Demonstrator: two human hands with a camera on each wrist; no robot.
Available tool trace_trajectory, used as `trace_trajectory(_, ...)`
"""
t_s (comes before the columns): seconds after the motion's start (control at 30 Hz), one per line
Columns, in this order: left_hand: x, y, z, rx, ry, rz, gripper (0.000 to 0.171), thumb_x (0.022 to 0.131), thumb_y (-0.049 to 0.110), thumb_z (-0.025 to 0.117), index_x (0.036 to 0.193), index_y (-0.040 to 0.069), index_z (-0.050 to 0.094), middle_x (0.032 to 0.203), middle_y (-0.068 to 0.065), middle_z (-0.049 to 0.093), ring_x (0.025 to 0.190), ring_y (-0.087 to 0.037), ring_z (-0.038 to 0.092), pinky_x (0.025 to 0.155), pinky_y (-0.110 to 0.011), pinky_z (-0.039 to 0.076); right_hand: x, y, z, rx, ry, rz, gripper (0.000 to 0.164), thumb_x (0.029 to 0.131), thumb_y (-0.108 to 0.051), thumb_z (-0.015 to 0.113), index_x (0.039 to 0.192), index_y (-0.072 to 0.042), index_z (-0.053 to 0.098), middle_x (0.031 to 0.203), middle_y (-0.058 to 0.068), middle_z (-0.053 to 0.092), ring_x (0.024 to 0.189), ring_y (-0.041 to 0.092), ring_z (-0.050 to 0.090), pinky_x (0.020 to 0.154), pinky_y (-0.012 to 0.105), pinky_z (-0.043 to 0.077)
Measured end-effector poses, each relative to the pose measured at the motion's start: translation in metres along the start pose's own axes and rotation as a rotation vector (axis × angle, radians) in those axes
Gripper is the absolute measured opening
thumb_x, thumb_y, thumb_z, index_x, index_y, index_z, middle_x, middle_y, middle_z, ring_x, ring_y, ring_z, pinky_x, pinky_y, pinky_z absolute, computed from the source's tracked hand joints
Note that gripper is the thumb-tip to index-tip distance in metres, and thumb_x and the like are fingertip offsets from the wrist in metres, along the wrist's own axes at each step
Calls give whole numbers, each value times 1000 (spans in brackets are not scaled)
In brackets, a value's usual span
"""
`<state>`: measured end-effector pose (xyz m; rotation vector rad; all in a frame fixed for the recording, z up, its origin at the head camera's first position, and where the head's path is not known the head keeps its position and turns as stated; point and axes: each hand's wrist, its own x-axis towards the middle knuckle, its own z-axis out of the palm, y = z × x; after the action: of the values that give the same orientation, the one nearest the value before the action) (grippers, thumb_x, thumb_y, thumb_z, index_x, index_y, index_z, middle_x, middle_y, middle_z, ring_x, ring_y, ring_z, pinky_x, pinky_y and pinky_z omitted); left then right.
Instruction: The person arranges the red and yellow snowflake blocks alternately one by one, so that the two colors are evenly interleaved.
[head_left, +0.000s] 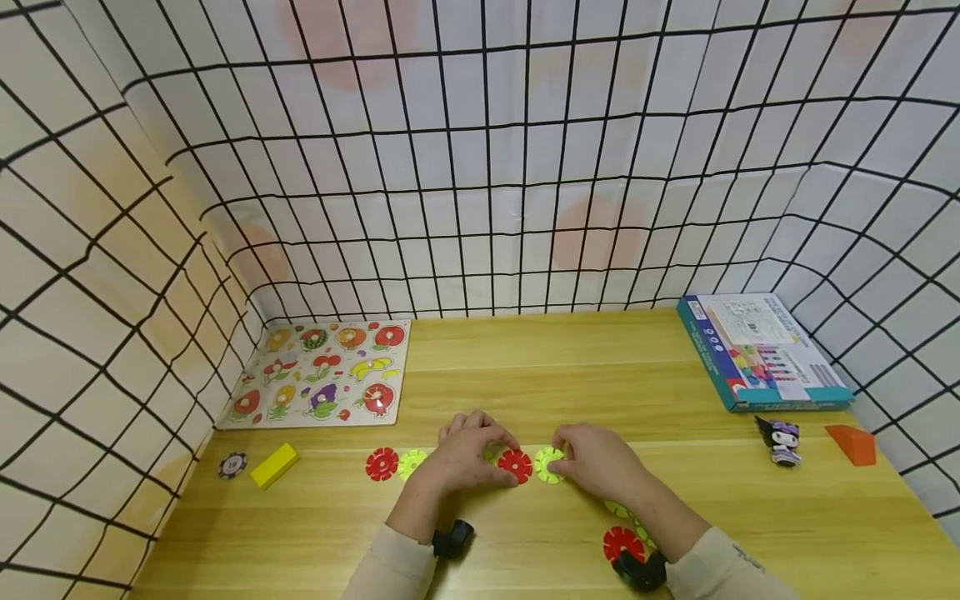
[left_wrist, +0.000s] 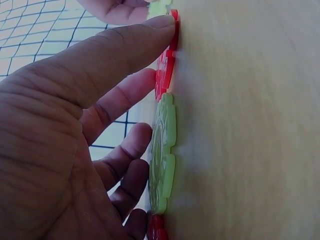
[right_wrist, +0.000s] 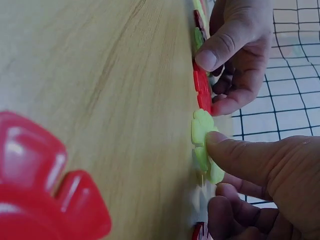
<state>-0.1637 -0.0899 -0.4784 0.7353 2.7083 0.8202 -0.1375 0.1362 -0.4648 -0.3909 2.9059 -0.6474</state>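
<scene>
1. At 9 o'clock of a yellow block (head_left: 274, 466) lies a poker chip (head_left: 232, 465); the block's long axis runs from 8 to 2.
2. From the block, a fruit puzzle board (head_left: 303, 421) is at 1 o'clock.
3. Next, a row of notched discs stretches along a 9-to-3 line, starting with an end red disc (head_left: 382, 464), a yellow-green disc (head_left: 412, 463) at its 3 o'clock.
4. The left hand (head_left: 465, 454), pointing to 1, pinches a nearer-centre red disc (head_left: 515, 467), thumb and finger on its edges.
5. At that disc's 3 o'clock, the right hand (head_left: 600, 462), pointing to 10, pinches a lime disc (head_left: 549, 465) narrowly. Both discs are round, without a long axis; whether they interlock cannot be told.
6. Between 4 and 5 from it lies a loose red disc (head_left: 623, 544).
7. Rightward of that hand: a boxed set (head_left: 765, 350) at 2, a figurine (head_left: 783, 442) at 3, then an orange wedge (head_left: 851, 444).
</scene>
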Motion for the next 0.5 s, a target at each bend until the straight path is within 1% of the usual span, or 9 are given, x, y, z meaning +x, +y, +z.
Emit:
trace_trajectory(0.07, 0, 0, 0, 1, 0, 1, 38, 66, 47, 79, 100, 40, 63, 103, 12, 43, 102, -16, 34, 88, -46, 22, 2, 1, 1, -5, 6, 1, 20, 76, -32, 75, 78, -20, 59, 62, -10, 47, 54, 9, 43, 54, 29, 38)
trace_trajectory(0.2, 0, 1, -1, 11, -2, 1, 38, 66, 47, 79, 100, 40, 64, 103, 12, 43, 102, -16, 34, 87, -45, 22, 4, 1, 4, -31, 26, 4, 27, 77, -33, 74, 70, -22, 51, 64, -9, 47, 57, 11, 43, 55, 30, 37)
trace_trajectory(0.5, 0, 0, -1, 24, -4, -5, 39, 66, 48, 78, 101, 40, 63, 104, 11, 42, 102, -16, 34, 88, -46, 22, 4, 2, 5, -22, 28, 37, 28, 76, -37, 74, 72, -22, 51, 66, -8, 49, 56, 12, 43, 53, 30, 36)
